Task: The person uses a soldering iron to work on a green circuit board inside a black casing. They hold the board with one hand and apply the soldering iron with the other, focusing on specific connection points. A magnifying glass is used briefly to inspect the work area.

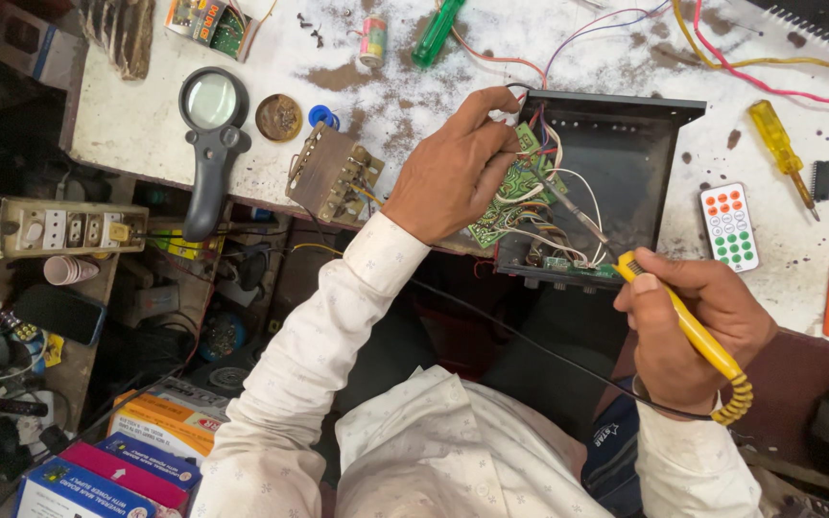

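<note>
right hand fist-gripped on yellow soldering iron, tip in the black chassis at bench edge. left hand pinching wire over the green circuit board. board looks light, stiff, fragile; hold it by the edges

The soldering iron has a glossy yellow plastic grip and a dull metal shaft. At 12 o'clock from it, the case is matt black sheet metal. The worktop looks rough, chipped and stained white. The shirt sleeve is soft printed cloth.
</note>
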`<state>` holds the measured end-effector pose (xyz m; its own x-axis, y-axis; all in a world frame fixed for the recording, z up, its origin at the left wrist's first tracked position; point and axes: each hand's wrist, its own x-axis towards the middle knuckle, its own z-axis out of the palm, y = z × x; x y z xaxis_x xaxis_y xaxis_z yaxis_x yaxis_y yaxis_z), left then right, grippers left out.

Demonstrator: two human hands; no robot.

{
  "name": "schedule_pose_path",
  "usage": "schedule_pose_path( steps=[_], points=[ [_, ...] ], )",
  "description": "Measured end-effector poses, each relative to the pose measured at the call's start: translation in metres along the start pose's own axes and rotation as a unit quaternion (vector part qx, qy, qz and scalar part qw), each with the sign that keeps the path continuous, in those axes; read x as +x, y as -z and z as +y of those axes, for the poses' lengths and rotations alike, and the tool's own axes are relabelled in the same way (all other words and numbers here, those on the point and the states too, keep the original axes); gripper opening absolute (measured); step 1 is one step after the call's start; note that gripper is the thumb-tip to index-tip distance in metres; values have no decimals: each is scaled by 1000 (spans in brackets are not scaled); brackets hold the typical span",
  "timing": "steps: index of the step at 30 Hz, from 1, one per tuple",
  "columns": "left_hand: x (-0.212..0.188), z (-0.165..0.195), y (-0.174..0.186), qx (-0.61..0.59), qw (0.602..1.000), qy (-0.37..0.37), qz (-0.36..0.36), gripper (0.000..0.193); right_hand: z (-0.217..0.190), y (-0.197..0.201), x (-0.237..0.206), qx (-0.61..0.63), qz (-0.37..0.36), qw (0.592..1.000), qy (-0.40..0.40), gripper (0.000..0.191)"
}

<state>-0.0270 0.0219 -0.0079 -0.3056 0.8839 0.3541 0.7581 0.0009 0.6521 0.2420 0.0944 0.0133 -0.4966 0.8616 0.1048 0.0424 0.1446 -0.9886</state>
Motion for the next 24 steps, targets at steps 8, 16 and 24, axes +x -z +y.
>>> schedule_pose_path(
  steps=[8, 16, 24],
  points=[
    [1, 0, 0, 0, 1000, -7, 3, 11, -5, -8, 5, -17, -7, 1000, -1, 8],
    [0, 0, 2, 3, 1000, -13, 6, 9, -5, -11, 7, -14, -13, 1000, -7, 9],
    [1, 0, 3, 6, 1000, -1, -8, 10, -4, -12, 8, -21, -17, 1000, 3, 10]
  ],
)
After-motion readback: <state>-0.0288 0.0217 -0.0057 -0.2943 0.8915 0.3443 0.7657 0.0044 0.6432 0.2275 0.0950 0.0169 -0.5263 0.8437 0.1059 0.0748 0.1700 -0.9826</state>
